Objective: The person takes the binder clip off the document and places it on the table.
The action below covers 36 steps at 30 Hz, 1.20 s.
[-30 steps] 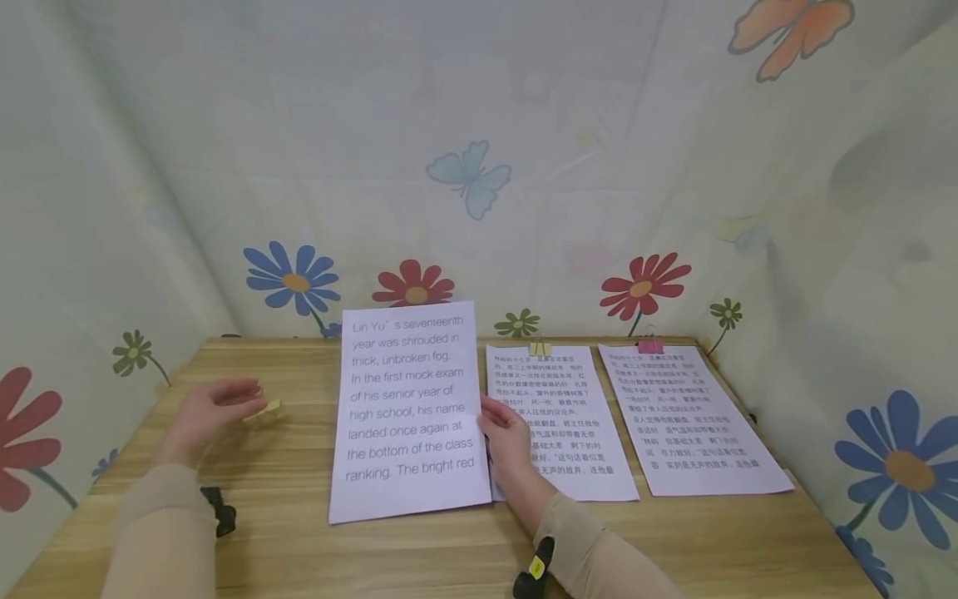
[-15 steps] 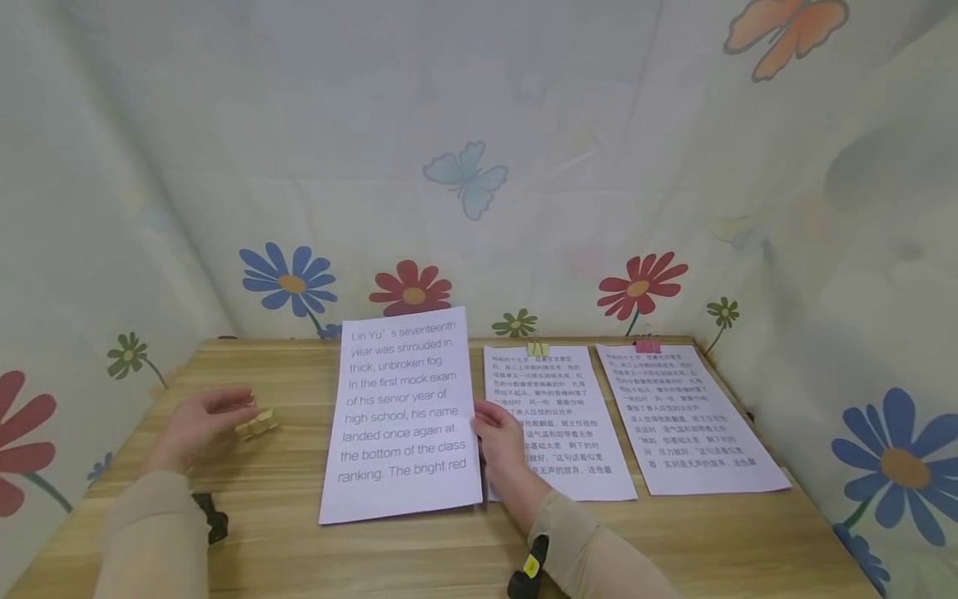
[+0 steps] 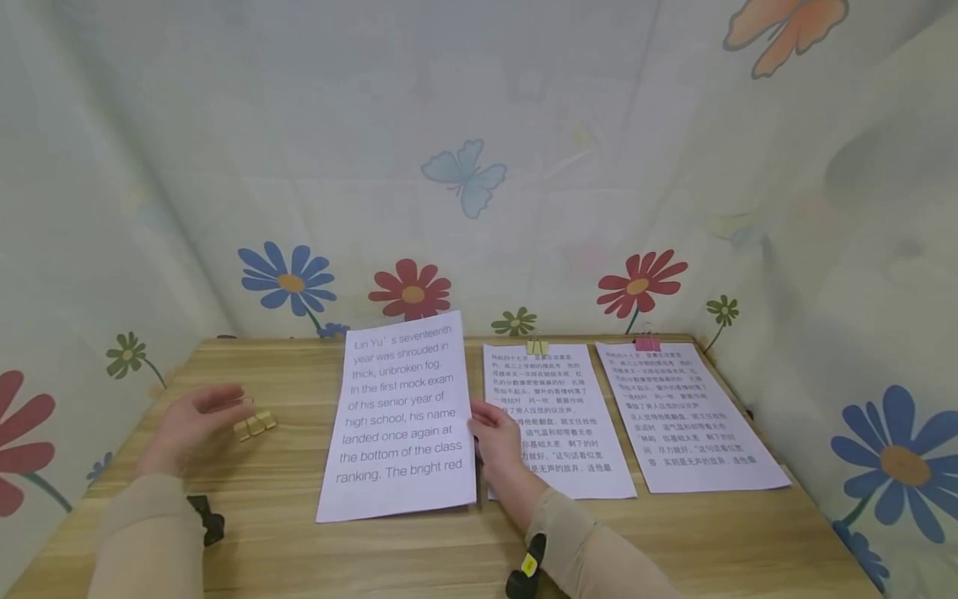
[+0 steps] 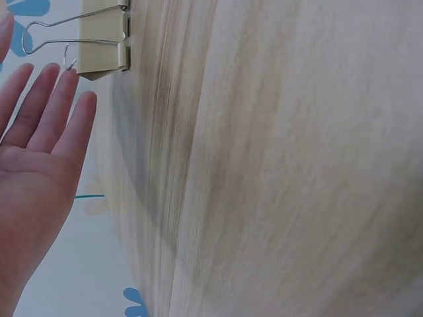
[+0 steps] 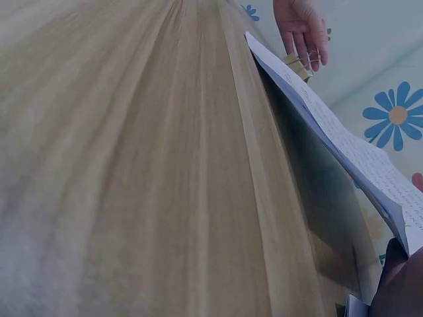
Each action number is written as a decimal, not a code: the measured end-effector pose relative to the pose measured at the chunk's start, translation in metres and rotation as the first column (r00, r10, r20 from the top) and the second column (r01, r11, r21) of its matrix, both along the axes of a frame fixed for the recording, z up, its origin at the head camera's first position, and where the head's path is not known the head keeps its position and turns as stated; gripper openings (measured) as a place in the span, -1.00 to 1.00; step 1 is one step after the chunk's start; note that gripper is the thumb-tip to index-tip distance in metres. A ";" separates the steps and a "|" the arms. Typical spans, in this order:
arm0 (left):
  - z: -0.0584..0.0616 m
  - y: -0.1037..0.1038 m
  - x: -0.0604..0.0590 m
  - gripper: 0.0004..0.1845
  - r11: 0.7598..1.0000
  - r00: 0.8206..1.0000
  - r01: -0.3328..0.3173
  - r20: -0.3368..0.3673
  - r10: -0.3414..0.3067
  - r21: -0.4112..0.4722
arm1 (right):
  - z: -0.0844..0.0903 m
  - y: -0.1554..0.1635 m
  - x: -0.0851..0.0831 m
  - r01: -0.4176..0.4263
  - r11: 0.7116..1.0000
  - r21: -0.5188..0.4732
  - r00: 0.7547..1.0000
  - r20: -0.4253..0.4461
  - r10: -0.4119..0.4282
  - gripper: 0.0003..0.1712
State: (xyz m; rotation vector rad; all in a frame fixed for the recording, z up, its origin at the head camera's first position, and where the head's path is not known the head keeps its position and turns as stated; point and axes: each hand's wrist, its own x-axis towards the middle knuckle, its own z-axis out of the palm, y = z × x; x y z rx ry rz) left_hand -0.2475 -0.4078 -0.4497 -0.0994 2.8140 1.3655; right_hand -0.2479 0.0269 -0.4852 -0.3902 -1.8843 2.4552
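A gold binder clip [image 3: 254, 425] [image 4: 99, 39] lies on the wooden table [image 3: 284, 541] at the left. My left hand [image 3: 196, 424] [image 4: 39, 145] hovers beside it, its straight fingers right by the clip's wire handles. My right hand [image 3: 496, 437] holds the right edge of a white sheet with large English text [image 3: 400, 420]. In the right wrist view that sheet [image 5: 344, 145] is raised off the table along its right edge, with shadow under it, and the left hand [image 5: 303, 26] and clip [image 5: 297, 65] show beyond it.
Two sheets of small Chinese text lie to the right, one [image 3: 557, 424] topped by a yellow clip [image 3: 537, 346], the other [image 3: 684, 416] by a pink clip [image 3: 647, 343]. Flower-printed cloth [image 3: 479, 166] walls in the table on three sides.
The English sheet has slid and tilted a little to the left in my right hand. The gold clip has dropped from my left fingertips' height onto the table; that hand has lowered slightly.
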 end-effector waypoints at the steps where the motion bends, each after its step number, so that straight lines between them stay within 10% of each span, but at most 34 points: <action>1: 0.000 0.000 0.001 -0.09 1.000 1.000 -0.006 -0.009 0.006 -0.005 | 0.000 0.000 0.000 0.000 1.000 0.005 1.000 0.002 0.000 -0.62; 17: 0.006 0.001 0.002 -0.23 0.999 0.988 -0.024 -0.149 0.029 0.034 | -0.005 -0.005 -0.001 0.001 1.000 0.030 1.000 0.031 -0.002 -0.57; 36: 0.014 0.048 0.000 -0.42 0.993 0.949 0.071 -0.313 -0.039 0.091 | -0.006 -0.007 -0.001 -0.035 0.997 0.070 0.999 0.035 0.032 -0.59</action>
